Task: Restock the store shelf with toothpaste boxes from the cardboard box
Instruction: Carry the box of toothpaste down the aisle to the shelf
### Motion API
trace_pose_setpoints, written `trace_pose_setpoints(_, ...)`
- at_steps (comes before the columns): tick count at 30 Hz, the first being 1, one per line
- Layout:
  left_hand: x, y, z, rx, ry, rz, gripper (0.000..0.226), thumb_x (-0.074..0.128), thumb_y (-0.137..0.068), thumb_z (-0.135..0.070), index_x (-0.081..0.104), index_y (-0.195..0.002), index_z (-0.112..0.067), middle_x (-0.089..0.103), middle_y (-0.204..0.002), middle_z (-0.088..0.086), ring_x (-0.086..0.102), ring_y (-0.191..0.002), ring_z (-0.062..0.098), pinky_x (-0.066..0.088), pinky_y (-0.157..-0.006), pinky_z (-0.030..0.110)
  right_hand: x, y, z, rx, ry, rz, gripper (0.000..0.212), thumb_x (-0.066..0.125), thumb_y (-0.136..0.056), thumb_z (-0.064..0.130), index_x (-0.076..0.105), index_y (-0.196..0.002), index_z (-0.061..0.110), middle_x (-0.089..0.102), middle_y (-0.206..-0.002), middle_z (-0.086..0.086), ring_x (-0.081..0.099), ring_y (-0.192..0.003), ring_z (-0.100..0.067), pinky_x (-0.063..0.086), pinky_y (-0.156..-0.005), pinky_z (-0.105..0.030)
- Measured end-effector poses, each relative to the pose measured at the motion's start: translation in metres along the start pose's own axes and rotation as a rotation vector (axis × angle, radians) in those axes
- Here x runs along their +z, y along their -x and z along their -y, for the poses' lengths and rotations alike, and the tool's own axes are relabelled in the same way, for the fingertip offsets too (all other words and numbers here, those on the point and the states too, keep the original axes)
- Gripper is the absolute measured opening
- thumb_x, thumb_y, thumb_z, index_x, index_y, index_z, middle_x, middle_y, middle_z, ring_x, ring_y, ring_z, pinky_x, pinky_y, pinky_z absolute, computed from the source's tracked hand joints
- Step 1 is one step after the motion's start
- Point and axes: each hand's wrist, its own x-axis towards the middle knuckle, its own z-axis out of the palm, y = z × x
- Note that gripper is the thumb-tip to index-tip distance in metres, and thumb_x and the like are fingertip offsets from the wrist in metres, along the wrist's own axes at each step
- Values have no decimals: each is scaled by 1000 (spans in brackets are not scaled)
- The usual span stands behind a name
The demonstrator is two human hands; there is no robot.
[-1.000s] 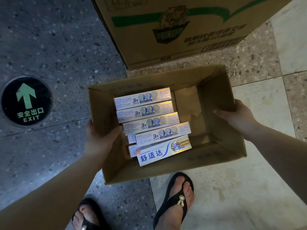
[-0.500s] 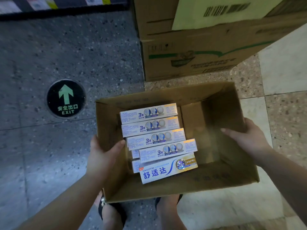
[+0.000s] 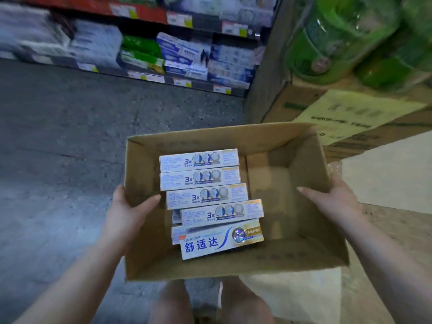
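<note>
An open cardboard box (image 3: 311,178) is held in front of me above the floor. My left hand (image 3: 131,211) grips its left wall, thumb inside. My right hand (image 3: 332,202) grips the right wall, thumb inside too. Several white toothpaste boxes (image 3: 203,176) lie stacked in the left half of the box; the nearest one (image 3: 222,240) shows blue lettering and a gold end. The right half of the box shows bare cardboard. The store shelf (image 3: 177,57) runs along the top of the view, blurred, filled with blue, white and green packs.
A large cardboard carton (image 3: 292,101) stands at the right, with green bottles (image 3: 346,38) on top of it. Grey speckled floor (image 3: 70,136) lies between me and the shelf. Pale tiles (image 3: 388,174) lie at the right. My legs show at the bottom.
The view has tilted up and the shelf has come into sight; the round exit marker on the floor is gone from view. Both hands hold the box as before.
</note>
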Motion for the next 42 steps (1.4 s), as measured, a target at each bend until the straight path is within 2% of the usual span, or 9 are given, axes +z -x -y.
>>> trace_pose_setpoints(4, -91, 47, -13, 17, 45, -130, 56, 75, -72, -34, 48, -119, -20, 63, -100, 3, 61, -76, 20, 53, -72, 36, -24, 67, 77, -141, 47, 19, 73, 74, -72, 36, 40, -132, 12, 55, -129, -16, 53, -114, -37, 46, -96, -49)
trace_pose_setpoints(7, -156, 76, -12, 19, 80, -235, 57, 74, -72, -36, 47, -119, -18, 59, -97, 2, 58, -88, 24, 51, -84, 42, -27, 114, 128, -240, 81, 68, 78, 72, -75, 34, 32, -138, 12, 49, -135, -15, 49, -119, -37, 44, -99, -49)
trace_pose_setpoints(11, -240, 103, 3, -10, 149, -348, 60, 75, -71, -35, 50, -122, -14, 64, -110, 11, 60, -102, 32, 49, -86, 44, -11, 175, 190, -370, 177, 130, 59, 73, -74, 35, 44, -120, 12, 55, -107, -7, 55, -108, -35, 46, -86, -37)
trace_pose_setpoints(15, -329, 123, 26, -22, 196, -416, 61, 75, -70, -39, 52, -120, -14, 65, -113, 10, 60, -103, 32, 49, -87, 42, 25, 246, 251, -489, 260, 184, 44, 71, -74, 38, 41, -99, 18, 53, -96, -4, 58, -100, -32, 50, -87, -44)
trace_pose_setpoints(22, -473, 133, 72, -81, 205, -532, 65, 70, -61, -54, 52, -114, -22, 66, -105, 3, 62, -99, 30, 50, -90, 43, 104, 346, 335, -675, 340, 241, 51, 73, -71, 40, 56, -112, 15, 65, -109, -9, 61, -101, -30, 49, -88, -41)
trace_pose_setpoints(26, -535, 131, 93, -135, 173, -599, 68, 66, -58, -61, 51, -115, -28, 67, -108, 1, 62, -100, 28, 50, -89, 41, 146, 386, 384, -767, 340, 251, 48, 72, -70, 41, 53, -106, 15, 65, -105, -9, 62, -98, -32, 50, -87, -46)
trace_pose_setpoints(34, -636, 90, 114, -188, 155, -668, 64, 65, -66, -59, 50, -118, -25, 64, -114, 4, 60, -102, 28, 48, -86, 37, 228, 444, 487, -885, 380, 287, 41, 72, -72, 39, 46, -95, 17, 63, -113, -15, 60, -104, -32, 47, -88, -38)
trace_pose_setpoints(37, -676, 56, 120, -194, 158, -671, 62, 64, -67, -59, 48, -116, -24, 62, -115, 4, 57, -93, 25, 46, -78, 35, 267, 455, 530, -914, 386, 310, 42, 73, -73, 37, 50, -102, 15, 63, -115, -14, 58, -107, -32, 46, -91, -38)
trace_pose_setpoints(42, -751, -12, 127, -244, 163, -692, 72, 63, -64, -64, 46, -122, -25, 63, -116, 1, 61, -98, 23, 52, -84, 39, 339, 471, 618, -933, 392, 396, 59, 70, -77, 33, 47, -126, 9, 60, -121, -14, 57, -108, -31, 45, -89, -37)
